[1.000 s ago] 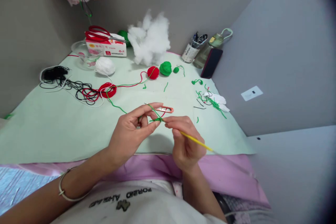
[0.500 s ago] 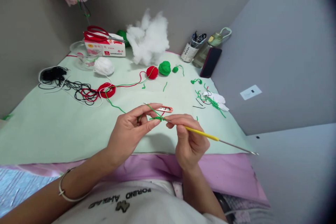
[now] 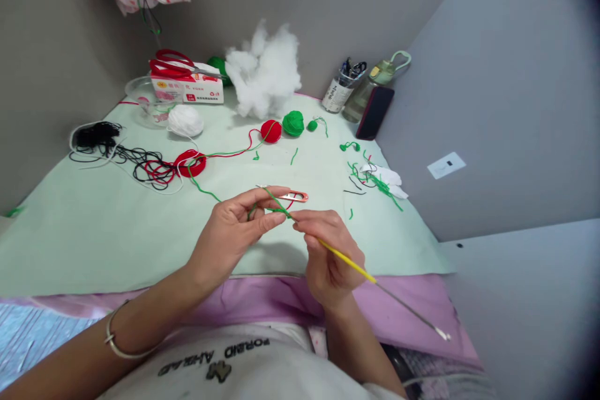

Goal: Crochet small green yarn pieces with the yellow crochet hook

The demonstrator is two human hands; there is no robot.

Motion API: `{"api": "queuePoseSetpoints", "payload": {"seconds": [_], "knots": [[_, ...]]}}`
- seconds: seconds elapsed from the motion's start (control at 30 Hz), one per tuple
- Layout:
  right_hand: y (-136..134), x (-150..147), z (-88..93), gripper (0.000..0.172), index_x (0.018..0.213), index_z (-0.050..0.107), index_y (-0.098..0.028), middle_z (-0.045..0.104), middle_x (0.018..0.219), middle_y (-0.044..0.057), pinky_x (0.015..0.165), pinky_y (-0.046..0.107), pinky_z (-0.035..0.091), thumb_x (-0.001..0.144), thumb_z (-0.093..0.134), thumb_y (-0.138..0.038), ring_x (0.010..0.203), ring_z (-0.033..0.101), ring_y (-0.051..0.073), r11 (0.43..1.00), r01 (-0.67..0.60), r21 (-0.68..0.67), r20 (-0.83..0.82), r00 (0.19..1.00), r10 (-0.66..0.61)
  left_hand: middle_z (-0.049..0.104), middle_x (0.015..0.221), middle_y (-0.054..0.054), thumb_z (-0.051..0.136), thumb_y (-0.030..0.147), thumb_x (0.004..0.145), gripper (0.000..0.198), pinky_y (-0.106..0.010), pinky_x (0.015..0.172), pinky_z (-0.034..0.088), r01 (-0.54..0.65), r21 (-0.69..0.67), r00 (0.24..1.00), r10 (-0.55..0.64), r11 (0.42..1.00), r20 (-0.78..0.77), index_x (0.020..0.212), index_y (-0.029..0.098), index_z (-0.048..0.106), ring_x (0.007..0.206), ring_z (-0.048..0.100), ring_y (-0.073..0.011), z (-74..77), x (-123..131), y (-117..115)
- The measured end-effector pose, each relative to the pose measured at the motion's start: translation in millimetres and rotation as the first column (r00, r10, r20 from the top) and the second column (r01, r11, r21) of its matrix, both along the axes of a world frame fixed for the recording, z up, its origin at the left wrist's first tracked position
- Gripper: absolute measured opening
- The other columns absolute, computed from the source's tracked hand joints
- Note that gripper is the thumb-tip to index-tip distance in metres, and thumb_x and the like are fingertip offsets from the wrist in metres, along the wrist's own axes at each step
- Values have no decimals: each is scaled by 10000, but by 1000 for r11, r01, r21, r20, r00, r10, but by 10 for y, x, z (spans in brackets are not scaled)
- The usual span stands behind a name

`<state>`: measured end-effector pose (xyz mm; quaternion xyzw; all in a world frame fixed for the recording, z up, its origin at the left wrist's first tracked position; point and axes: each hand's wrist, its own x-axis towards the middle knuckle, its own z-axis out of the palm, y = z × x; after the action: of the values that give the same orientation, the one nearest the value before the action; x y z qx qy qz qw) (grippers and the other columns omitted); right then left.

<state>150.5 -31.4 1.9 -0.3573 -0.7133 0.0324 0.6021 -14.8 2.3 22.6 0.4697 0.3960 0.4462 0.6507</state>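
Between thumb and fingers, my left hand (image 3: 234,225) pinches a small piece of green crochet work (image 3: 280,211), with green yarn (image 3: 205,189) running over its index finger. My right hand (image 3: 332,256) grips a crochet hook with a yellow handle (image 3: 349,260); the hook's near tip is at the green piece, partly hidden by the fingers. The hook's other metal end points down and right past the table edge. Just beyond my hands lies an orange-and-silver thread cutter (image 3: 298,196) with a bit of red yarn by it.
Red (image 3: 271,131), green (image 3: 293,124) and white (image 3: 185,120) yarn balls sit farther back, with black yarn (image 3: 98,135) at left. Behind are white stuffing (image 3: 263,72), red scissors (image 3: 172,64) on a box, a pen cup (image 3: 338,91), a bottle and a phone (image 3: 375,113). Yarn scraps (image 3: 384,186) lie right.
My right hand has shifted slightly left and turned, so the hook's rear end has swung down and toward me. My left hand stays nearly still on the green piece.
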Motion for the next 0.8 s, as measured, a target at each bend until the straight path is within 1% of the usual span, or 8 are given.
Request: {"api": "queuePoseSetpoints", "payload": {"seconds": [0.2,0.3,0.37,0.47,0.53,0.6,0.67,0.8], "knots": [[-67,-10,-121,475,1351,673,-322,786,1124,79,785,365,664,944,650,-77,998,766,230,975,203,90,278,935,-221,592,793,27,874,295,797,426,-205,550,350,39,-125,990,-21,991,138,1214,273,794,627,432,-87,-1,49,-4],[-84,-25,-142,543,1371,668,-341,782,1134,70,835,370,661,915,678,-47,1018,764,238,967,235,94,334,908,-253,499,699,51,856,323,822,413,-191,477,252,147,-210,966,-95,967,241,1225,264,788,557,310,-65,-4,47,7],[-76,-29,-113,496,1332,695,-328,775,1137,72,834,368,651,928,653,-44,1019,757,229,980,191,54,254,947,-198,482,688,55,854,328,822,401,-197,450,186,210,-248,948,-135,946,289,1209,244,795,534,221,-56,-2,26,30],[-45,-27,-20,325,1176,750,-303,773,1007,49,770,375,630,980,594,-95,905,736,202,991,79,-109,-45,995,-85,495,712,53,867,285,800,381,-199,448,177,132,-227,968,-77,965,238,1174,240,809,530,212,-45,15,-21,62],[-22,-29,47,217,1055,761,-276,750,900,37,689,358,605,1005,586,-159,780,699,180,974,-6,-226,-251,967,-52,488,728,55,866,261,797,357,-196,461,208,50,-162,986,-23,985,165,1152,259,821,537,264,-44,35,-43,63],[0,-39,92,178,982,756,-255,724,858,33,620,336,577,1017,584,-222,689,657,159,950,-100,-297,-391,920,-26,518,772,47,860,263,803,366,-196,479,252,39,-98,993,-27,994,112,1165,288,820,557,322,-49,51,-47,47],[17,-57,106,170,953,756,-249,733,870,35,636,339,586,1014,597,-247,707,668,161,937,-148,-315,-428,904,-1,562,817,36,850,278,812,393,-203,492,281,68,-74,994,-62,995,87,1202,306,808,572,355,-58,58,-32,25],[17,-94,57,202,1036,774,-281,793,964,38,772,396,637,1005,602,-180,887,742,205,959,-80,-272,-290,957,-3,621,836,20,839,322,830,352,-221,481,272,90,-107,991,-79,990,108,1180,286,816,556,326,-63,40,22,-1]]}}
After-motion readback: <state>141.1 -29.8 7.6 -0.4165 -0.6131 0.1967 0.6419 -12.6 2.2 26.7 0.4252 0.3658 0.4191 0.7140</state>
